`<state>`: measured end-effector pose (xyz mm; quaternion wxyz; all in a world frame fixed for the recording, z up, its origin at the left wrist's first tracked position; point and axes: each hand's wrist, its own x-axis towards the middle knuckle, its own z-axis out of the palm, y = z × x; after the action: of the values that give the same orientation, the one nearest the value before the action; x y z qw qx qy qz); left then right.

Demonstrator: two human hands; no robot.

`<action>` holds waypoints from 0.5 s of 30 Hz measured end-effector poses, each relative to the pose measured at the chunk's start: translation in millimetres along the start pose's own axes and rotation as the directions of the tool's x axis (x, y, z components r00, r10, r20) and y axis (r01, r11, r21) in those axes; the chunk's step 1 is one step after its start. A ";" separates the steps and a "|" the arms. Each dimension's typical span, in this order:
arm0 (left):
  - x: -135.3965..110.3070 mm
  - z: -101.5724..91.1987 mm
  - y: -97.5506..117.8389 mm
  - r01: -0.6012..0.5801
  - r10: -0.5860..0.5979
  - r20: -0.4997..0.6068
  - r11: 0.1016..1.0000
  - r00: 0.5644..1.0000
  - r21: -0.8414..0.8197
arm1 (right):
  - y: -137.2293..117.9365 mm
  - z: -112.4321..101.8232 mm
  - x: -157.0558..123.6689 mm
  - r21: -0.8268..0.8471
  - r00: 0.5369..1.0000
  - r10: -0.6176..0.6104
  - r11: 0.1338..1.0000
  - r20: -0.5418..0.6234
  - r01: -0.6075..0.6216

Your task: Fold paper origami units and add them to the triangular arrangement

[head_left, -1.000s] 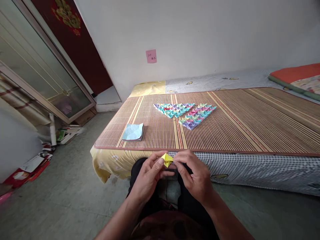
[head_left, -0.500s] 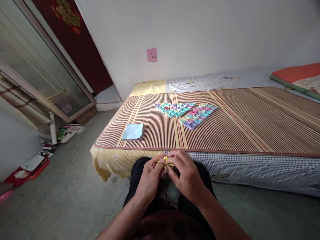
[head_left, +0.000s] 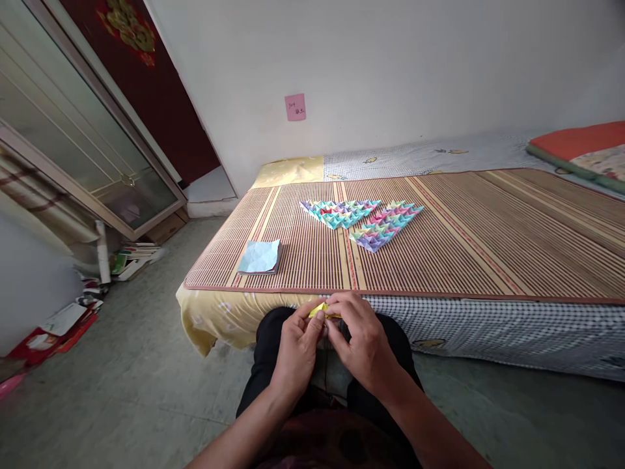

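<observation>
Between my two hands, just above my lap, is a small folded piece of yellow paper (head_left: 318,309). My left hand (head_left: 299,339) pinches its left side, thumb on top. The fingers of my right hand (head_left: 359,329) close on its right side and cover part of it. On the bed mat beyond my hands lies a stack of creased light-blue paper squares (head_left: 260,257). Farther back are two groups of folded paper pieces in several colours, a left group (head_left: 340,213) and a right group (head_left: 385,227), set in pointed rows.
A striped bamboo mat (head_left: 454,247) covers the bed, and its front edge runs just past my knees. Folded bedding (head_left: 581,150) lies at the far right. Books (head_left: 134,257) and papers are on the floor at left, below a glass-panelled door (head_left: 92,124).
The yellow paper has turned a little in my fingers and shows a different face. My left thumb has shifted slightly; both hands stay in about the same place.
</observation>
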<state>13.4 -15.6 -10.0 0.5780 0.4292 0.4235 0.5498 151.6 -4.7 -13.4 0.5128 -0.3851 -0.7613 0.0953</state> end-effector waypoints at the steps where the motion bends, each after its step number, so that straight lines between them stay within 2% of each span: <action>1: 0.0 0.1 -0.7 -0.004 0.004 -0.025 1.000 1.000 0.002 | -0.3 0.0 -0.1 0.005 1.000 0.001 1.000 0.001 -0.001; 5: 2.8 0.5 -0.7 0.006 -0.015 -0.109 0.997 0.994 -0.078 | -1.1 -0.4 -1.0 0.036 1.000 0.003 0.999 -0.004 -0.003; 9: 5.4 4.0 2.9 0.035 -0.050 -0.073 0.981 0.996 -0.190 | -1.7 -0.6 -1.0 0.040 0.999 -0.003 0.999 -0.054 0.005; 15: 3.1 7.7 2.3 0.018 -0.033 -0.094 0.988 0.995 -0.152 | -5.3 -0.5 0.4 -0.127 0.995 -0.081 0.989 -0.062 0.072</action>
<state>20.2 -12.7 -5.7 0.5949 0.3517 0.4135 0.5928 149.4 -8.2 -10.0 0.5163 -0.3898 -0.7624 0.0150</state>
